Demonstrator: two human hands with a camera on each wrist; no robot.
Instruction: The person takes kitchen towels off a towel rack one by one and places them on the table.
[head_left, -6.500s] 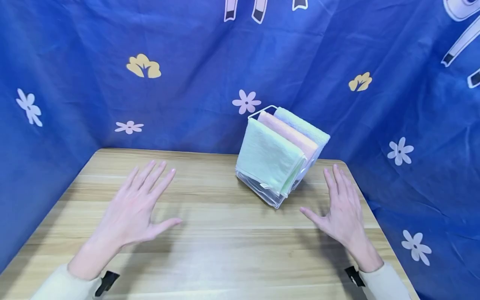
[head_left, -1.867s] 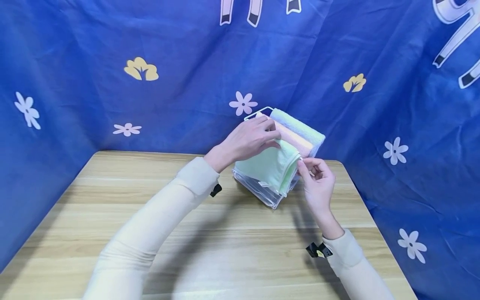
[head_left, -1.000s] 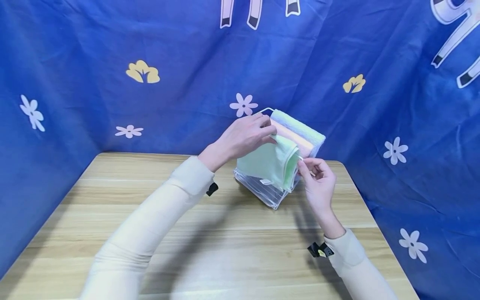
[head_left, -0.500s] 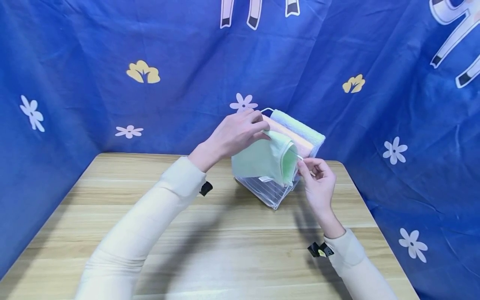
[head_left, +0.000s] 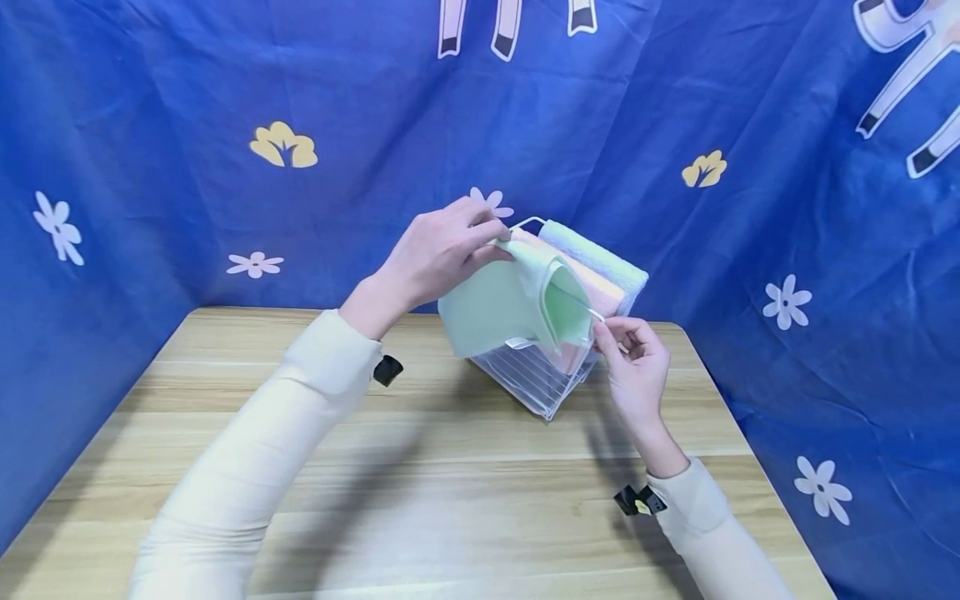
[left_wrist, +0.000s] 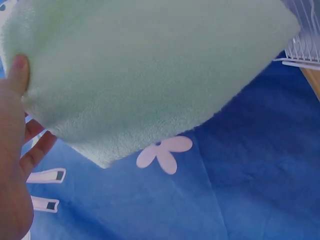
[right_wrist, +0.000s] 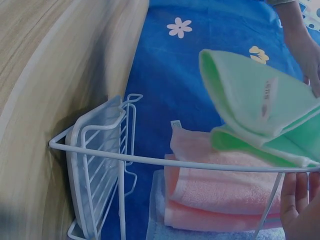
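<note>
A pale green towel is pinched along its top by my left hand, thumb on one face in the left wrist view. It hangs folded and spread at its lower end, with a bar of the small white wire rack showing inside the fold. My right hand pinches the free end of that bar with thumb and forefinger. Behind the green towel, a pink towel and a light blue towel hang on the rack. In the right wrist view a white label shows on the green towel.
The rack stands at the back right of the wooden table, with a clear tray at its base. A blue printed curtain closes off the back and sides.
Both hands came from open over the table to the rack. My left hand has since drawn the green towel leftward along the bar, baring the base; my right hand has stayed at the bar's end.
</note>
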